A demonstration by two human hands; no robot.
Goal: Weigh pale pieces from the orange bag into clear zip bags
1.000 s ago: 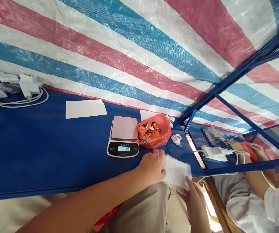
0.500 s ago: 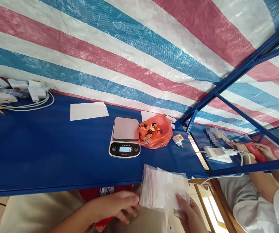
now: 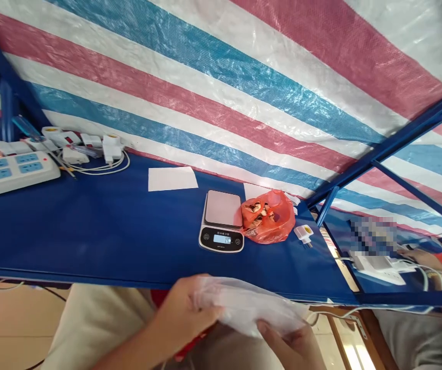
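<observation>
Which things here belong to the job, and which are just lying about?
Part of the job: left hand, right hand, clear plastic bags, digital scale, orange bag of dried pieces.
Just lying about: power strip, white plug adapter, sheet of white paper, white cables.

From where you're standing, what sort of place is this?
Probably a makeshift weighing and packing spot: a digital scale on a blue table, an orange bag of dried pieces, clear plastic bags held, under a striped tarpaulin.
</observation>
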